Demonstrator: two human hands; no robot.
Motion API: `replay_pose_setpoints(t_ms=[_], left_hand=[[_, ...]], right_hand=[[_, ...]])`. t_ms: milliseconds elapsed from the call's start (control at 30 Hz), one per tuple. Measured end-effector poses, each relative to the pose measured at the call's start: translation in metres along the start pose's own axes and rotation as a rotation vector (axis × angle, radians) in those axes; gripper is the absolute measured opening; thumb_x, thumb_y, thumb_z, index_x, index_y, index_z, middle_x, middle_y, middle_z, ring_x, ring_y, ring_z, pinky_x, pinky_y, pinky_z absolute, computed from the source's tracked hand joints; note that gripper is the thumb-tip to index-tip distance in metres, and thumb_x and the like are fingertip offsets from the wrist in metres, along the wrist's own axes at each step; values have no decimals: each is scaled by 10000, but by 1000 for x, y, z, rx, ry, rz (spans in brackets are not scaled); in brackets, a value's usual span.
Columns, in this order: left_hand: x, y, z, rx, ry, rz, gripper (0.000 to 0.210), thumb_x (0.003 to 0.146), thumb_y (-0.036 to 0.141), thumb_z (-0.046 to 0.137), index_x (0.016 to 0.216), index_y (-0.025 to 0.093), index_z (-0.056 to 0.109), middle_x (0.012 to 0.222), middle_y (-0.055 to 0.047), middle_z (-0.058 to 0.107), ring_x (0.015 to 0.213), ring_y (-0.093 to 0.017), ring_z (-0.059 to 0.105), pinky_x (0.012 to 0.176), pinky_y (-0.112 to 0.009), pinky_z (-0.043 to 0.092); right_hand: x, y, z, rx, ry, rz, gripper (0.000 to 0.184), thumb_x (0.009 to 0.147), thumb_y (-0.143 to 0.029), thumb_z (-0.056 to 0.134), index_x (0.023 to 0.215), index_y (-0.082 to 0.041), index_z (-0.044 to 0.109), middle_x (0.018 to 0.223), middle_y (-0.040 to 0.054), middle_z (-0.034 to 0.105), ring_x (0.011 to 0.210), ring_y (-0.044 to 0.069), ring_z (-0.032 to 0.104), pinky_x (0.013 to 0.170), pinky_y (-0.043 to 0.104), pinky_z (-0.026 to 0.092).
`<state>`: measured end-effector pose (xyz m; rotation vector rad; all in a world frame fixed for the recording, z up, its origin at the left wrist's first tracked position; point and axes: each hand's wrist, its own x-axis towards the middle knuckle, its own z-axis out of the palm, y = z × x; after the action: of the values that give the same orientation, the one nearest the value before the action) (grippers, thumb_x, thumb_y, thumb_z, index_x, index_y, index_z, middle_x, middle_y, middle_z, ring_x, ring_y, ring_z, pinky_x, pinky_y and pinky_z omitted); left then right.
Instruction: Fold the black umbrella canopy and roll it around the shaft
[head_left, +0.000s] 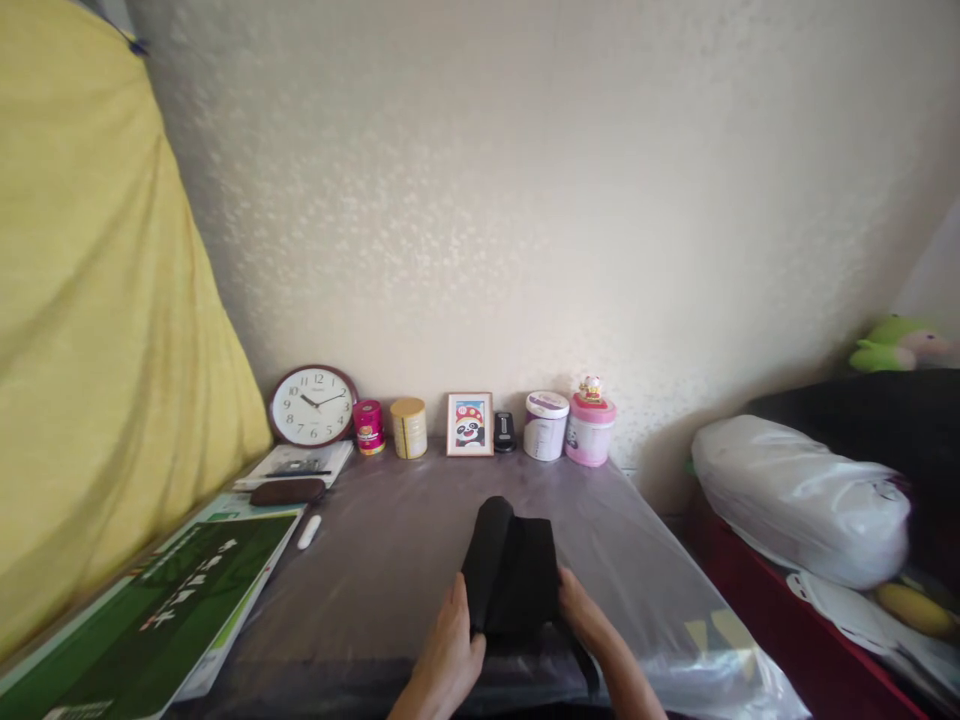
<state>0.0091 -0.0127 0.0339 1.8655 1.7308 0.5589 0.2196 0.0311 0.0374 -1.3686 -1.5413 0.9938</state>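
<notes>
A folded black cloth item (pixel 517 575) is held between both hands, above the near part of the table. Its left side is a thick rounded roll and its right side a flatter panel. A dark strap (pixel 583 662) hangs from its lower right. My left hand (pixel 451 635) is closed on the lower left edge, thumb on the near side. My right hand (pixel 585 612) grips the right edge, its fingertips hidden behind the cloth. What lies inside the folds, if anything, does not show.
The table (pixel 375 560) has a clear plastic cover. Along the wall stand a clock (pixel 313 405), tins (pixel 409 428), a picture frame (pixel 469 425) and pink and white canisters (pixel 590 432). Books (pixel 150 610) and a brown case (pixel 288 491) lie left; a white bag (pixel 802 500) sits right.
</notes>
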Motion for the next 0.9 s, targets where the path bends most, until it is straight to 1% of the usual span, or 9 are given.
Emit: replay_pose_setpoints(t_ms=[100, 167, 233, 367, 467, 567, 633, 733, 900], left_hand=[[-5, 8, 0, 90, -15, -19, 763, 699, 85, 441, 1395, 7, 138, 1369, -215, 389, 1153, -260, 506, 956, -305, 383], [-8, 13, -1, 174, -19, -24, 740, 708, 74, 420, 1394, 13, 148, 1344, -214, 415, 1071, -251, 560, 892, -299, 421], [-9, 15, -2, 219, -19, -18, 720, 715, 65, 406, 1389, 10, 161, 1329, -220, 426, 1027, -251, 584, 858, -303, 437], [-8, 14, -3, 234, -22, -5, 720, 718, 61, 411, 1392, 20, 162, 1324, -221, 426, 1014, -260, 591, 836, -311, 444], [-8, 12, -5, 241, -22, 5, 735, 711, 55, 427, 1399, 47, 165, 1327, -215, 426, 1009, -261, 594, 825, -309, 445], [-7, 12, -9, 247, -26, 24, 742, 705, 48, 440, 1396, 35, 171, 1311, -226, 440, 1022, -274, 588, 836, -318, 442], [-7, 12, -11, 252, -30, 33, 742, 699, 41, 446, 1389, 8, 174, 1300, -239, 444, 1026, -282, 586, 835, -320, 445], [-6, 12, -11, 259, -33, 27, 754, 684, 35, 451, 1390, 22, 185, 1303, -229, 447, 1021, -277, 591, 831, -312, 452], [-4, 12, -12, 261, -40, 7, 773, 653, 27, 459, 1386, 38, 214, 1318, -219, 445, 1015, -277, 602, 837, -322, 471]], right_hand=[[4, -3, -13, -88, 143, 34, 358, 729, -397, 465, 891, -166, 687, 854, 72, 707, 866, 238, 635, 728, 308, 504], [6, -5, -17, -136, 240, 58, 368, 749, -411, 432, 894, -181, 680, 870, 79, 700, 852, 230, 640, 691, 287, 502], [6, -9, -17, -177, 279, 80, 374, 771, -443, 410, 868, -197, 674, 854, 82, 695, 806, 222, 644, 637, 273, 497], [6, -20, -10, -228, 253, 106, 399, 784, -492, 406, 870, -191, 653, 754, 67, 675, 708, 219, 637, 558, 272, 475], [9, -25, -4, -225, 273, 132, 365, 720, -463, 507, 886, -164, 635, 676, 45, 639, 677, 216, 620, 534, 268, 460], [12, -32, 2, -104, 203, 169, 305, 686, -420, 536, 834, -162, 604, 582, -5, 562, 551, 169, 564, 438, 239, 413], [14, -39, 8, 23, 132, 163, 308, 701, -429, 519, 848, -167, 585, 586, -27, 537, 504, 135, 526, 392, 213, 376], [24, -50, 21, 105, 120, 110, 364, 708, -442, 523, 930, -159, 573, 596, -41, 527, 494, 116, 504, 391, 202, 372], [50, -53, 52, 69, 145, 39, 427, 745, -424, 505, 1033, -115, 564, 627, -4, 583, 542, 143, 551, 444, 227, 409]])
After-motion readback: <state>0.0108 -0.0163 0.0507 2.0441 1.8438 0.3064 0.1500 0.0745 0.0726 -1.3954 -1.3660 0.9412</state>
